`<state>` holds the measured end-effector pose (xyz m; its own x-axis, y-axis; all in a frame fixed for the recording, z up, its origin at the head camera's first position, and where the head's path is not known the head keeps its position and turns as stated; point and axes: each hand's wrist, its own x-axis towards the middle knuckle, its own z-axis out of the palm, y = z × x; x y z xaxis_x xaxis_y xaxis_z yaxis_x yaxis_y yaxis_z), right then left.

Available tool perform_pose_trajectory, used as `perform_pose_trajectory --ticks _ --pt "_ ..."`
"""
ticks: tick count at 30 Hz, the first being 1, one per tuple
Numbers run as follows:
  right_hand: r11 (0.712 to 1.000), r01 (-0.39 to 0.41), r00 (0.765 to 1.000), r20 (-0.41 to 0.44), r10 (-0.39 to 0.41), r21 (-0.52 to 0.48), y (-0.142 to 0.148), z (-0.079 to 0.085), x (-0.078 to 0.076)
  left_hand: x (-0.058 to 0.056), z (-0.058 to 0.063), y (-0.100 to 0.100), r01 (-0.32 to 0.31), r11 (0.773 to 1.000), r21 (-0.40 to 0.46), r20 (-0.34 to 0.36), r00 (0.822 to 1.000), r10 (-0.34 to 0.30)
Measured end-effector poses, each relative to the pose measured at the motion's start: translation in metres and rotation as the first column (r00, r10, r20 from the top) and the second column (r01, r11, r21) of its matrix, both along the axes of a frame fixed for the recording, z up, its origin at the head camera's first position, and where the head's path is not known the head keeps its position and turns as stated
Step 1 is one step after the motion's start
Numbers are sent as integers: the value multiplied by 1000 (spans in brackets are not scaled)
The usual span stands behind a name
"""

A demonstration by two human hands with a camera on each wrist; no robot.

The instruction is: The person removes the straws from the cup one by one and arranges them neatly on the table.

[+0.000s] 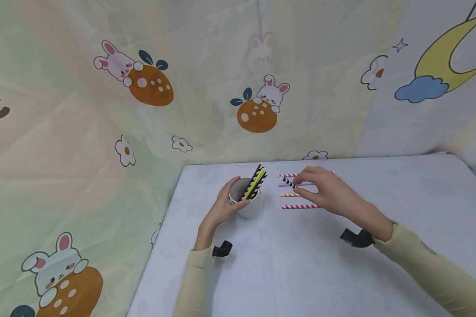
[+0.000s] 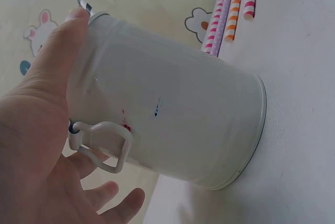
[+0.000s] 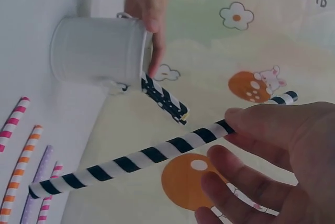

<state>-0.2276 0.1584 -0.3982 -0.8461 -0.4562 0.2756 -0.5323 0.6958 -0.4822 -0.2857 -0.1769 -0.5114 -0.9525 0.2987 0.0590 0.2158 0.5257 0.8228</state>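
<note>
My left hand (image 1: 221, 207) grips the rim of a white metal bucket (image 1: 251, 212), thumb on the near side. In the left wrist view the bucket's small wire handle (image 2: 125, 145) hangs by the palm. Several paper straws (image 1: 255, 181), black-and-white patterned and yellow, lean out of the bucket's mouth. To the right of it, my right hand (image 1: 329, 191) pinches a black-and-white striped paper straw (image 3: 128, 164) between thumb and fingers near one end. This straw is held in the air, apart from the bucket, its length slanting across the right wrist view.
Below the right hand, several straws lie in parallel on the white tabletop (image 1: 281, 264): a red-striped one (image 1: 297, 206), an orange-striped one (image 1: 288, 195), a purple one (image 1: 287, 185) and a pink-striped one (image 1: 286, 175). A printed cloth (image 1: 206, 88) hangs behind the table.
</note>
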Motion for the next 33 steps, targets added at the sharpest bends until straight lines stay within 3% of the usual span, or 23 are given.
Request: perform_pose_trajectory --ticks 9,18,23,33 --pt "986 -21 984 -173 50 167 -7 -21 5 -1 -2 -1 18 1000 23 -21 1000 -17" --pt "940 67 962 -270 28 334 -14 -50 11 -1 -2 -1 17 1000 10 -16 1000 -17" --pt "917 75 965 -259 32 391 -17 -66 14 -1 -3 -1 17 1000 10 -17 1000 -17" --pt "899 84 990 -141 -24 431 -15 -86 9 0 -2 -1 10 1000 16 -7 1000 -10"
